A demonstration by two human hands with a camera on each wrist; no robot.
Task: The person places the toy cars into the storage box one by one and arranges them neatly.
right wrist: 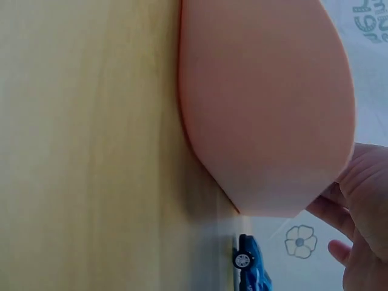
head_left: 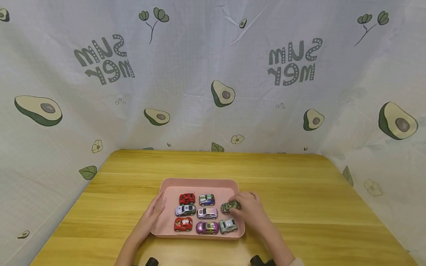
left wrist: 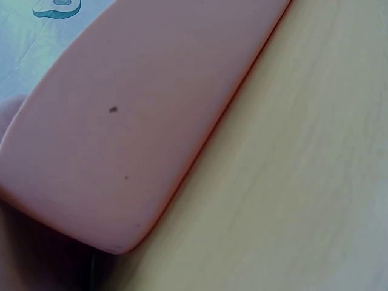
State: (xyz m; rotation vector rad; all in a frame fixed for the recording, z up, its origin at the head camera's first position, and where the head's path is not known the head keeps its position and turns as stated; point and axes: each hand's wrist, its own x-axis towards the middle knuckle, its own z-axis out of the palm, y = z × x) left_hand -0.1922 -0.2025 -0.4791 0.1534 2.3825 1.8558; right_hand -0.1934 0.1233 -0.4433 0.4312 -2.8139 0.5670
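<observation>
On the table, a pink tray point(head_left: 199, 182) bears several toy cars. My left hand point(head_left: 151, 214) grips the tray's left side, its fingers lying over the rim. At the tray's right side, my right hand point(head_left: 249, 208) pinches a green camouflage toy car point(head_left: 229, 207); the hand covers part of that car. Just below it lies a pale green toy car point(head_left: 227, 225). A purple toy car point(head_left: 207, 228), a pink-and-white one point(head_left: 207, 213) and a blue-green-white one point(head_left: 207, 200) form the middle column. In the right wrist view, the tray wall hides the held car.
Left in the tray are a red spotted car point(head_left: 187, 198), a white car point(head_left: 185, 210) and a red car point(head_left: 183, 224). A blue toy car point(right wrist: 253, 267) stands outside the tray in the right wrist view. A printed curtain point(head_left: 189, 74) hangs behind the wooden table point(head_left: 299, 184).
</observation>
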